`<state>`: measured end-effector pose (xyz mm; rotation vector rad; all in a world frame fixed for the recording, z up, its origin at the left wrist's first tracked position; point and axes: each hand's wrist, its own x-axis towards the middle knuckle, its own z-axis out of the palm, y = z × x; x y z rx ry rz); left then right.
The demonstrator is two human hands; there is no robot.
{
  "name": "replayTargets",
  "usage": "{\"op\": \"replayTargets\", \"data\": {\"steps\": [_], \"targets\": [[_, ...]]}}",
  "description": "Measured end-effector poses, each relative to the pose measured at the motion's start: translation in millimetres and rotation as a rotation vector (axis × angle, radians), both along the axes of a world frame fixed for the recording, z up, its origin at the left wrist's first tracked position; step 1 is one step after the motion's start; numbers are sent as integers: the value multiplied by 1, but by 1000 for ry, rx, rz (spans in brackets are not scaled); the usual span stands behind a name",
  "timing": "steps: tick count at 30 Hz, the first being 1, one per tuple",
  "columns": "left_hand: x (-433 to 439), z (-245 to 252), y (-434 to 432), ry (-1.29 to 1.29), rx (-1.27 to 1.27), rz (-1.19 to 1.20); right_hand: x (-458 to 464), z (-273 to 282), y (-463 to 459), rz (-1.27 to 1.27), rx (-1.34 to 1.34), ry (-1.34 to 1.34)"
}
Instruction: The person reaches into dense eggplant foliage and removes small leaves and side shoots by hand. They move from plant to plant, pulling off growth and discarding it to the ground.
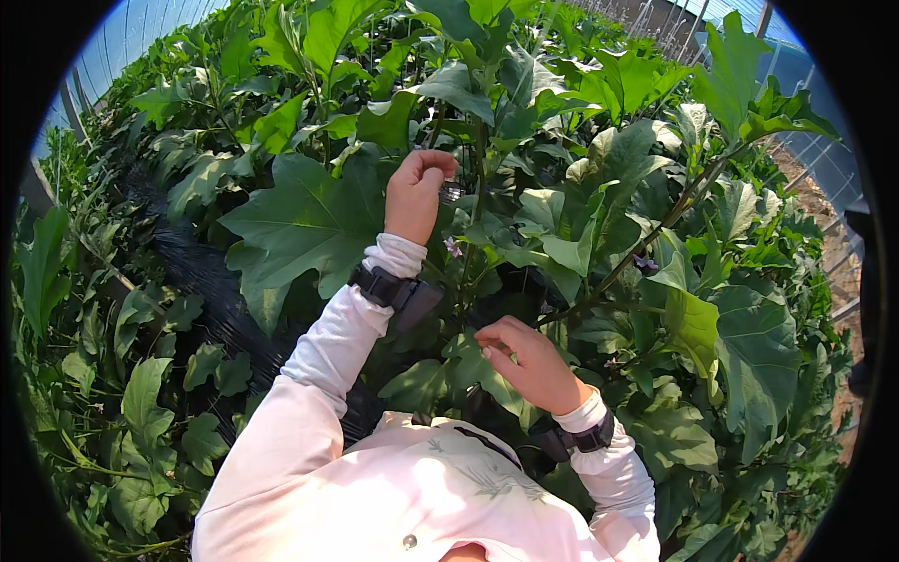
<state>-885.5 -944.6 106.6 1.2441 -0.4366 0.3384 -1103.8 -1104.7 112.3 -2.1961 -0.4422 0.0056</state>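
Note:
My left hand [416, 198] is raised among eggplant leaves, its fingers curled in beside an upright eggplant stem [480, 168]. Whether anything thin lies inside those fingers cannot be made out. A broad lobed leaf [309, 221] spreads to the left of that wrist. Lower and to the right, my right hand [534, 367] has thumb and forefinger slightly apart, with nothing visible between them. Its fingertips are at the edge of a green leaf [484, 369], close to the stem's lower part; contact is unclear. A small purple flower [453, 246] shows between the two hands.
A thick side branch [653, 235] slants up to the right, bearing large leaves and a purple flower [645, 263]. Black plastic mulch film [211, 281] runs along the left. Dense plants surround me; bare soil [801, 175] and greenhouse sheeting [818, 133] lie at the right.

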Motion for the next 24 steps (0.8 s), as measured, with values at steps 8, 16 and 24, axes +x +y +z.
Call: {"op": "replayTargets", "data": {"steps": [8,16,24], "targets": [[63,4,-43,80,315,-133,99,28,25,-236,173,-263],[37,22,-51,100,312,-452,136,81,-29,-302,481,-333],[34,27,-50,129,353,-721,154,119,-36,-318,378,-330]]}}
